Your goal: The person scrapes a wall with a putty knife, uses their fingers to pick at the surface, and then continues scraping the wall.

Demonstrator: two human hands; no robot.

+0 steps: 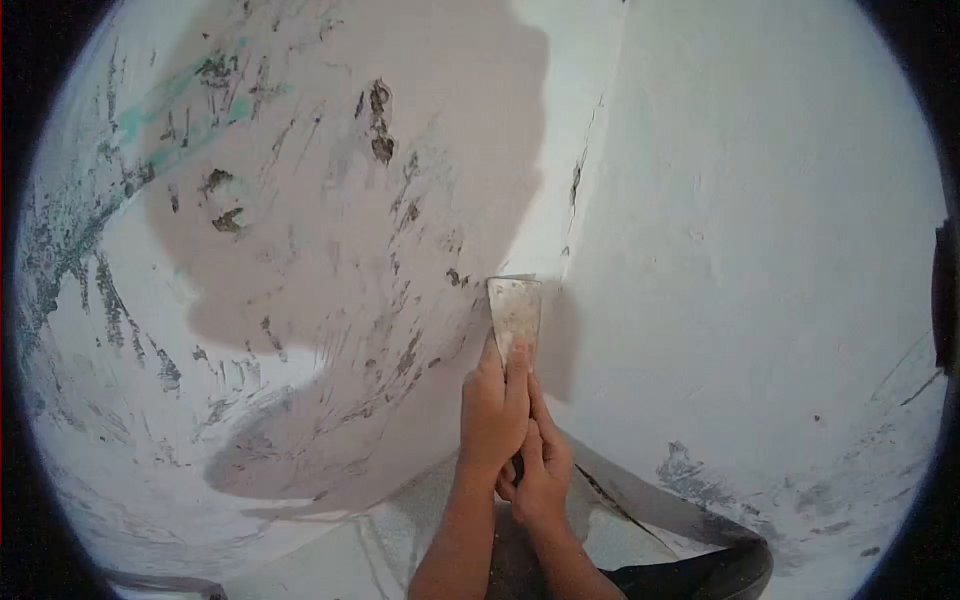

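A putty knife (517,303) with a worn, speckled metal blade points up the wall, its wide edge close to the inside corner. My left hand (485,408) is closed round the upper part of the tool, with the thumb laid along the blade. Just below and to the right, my right hand (543,470) is wrapped round the dark handle. Most of that handle is hidden by the fingers. Around the blade lies the left wall (330,220), scraped and pitted with dark gouges.
The smoother right wall (740,250) meets the left one at a corner with a dark crack (576,180). Deep chips (380,120) and green paint traces (165,115) mark the left wall. A dark-clothed leg (700,575) and pale floor (330,560) show below.
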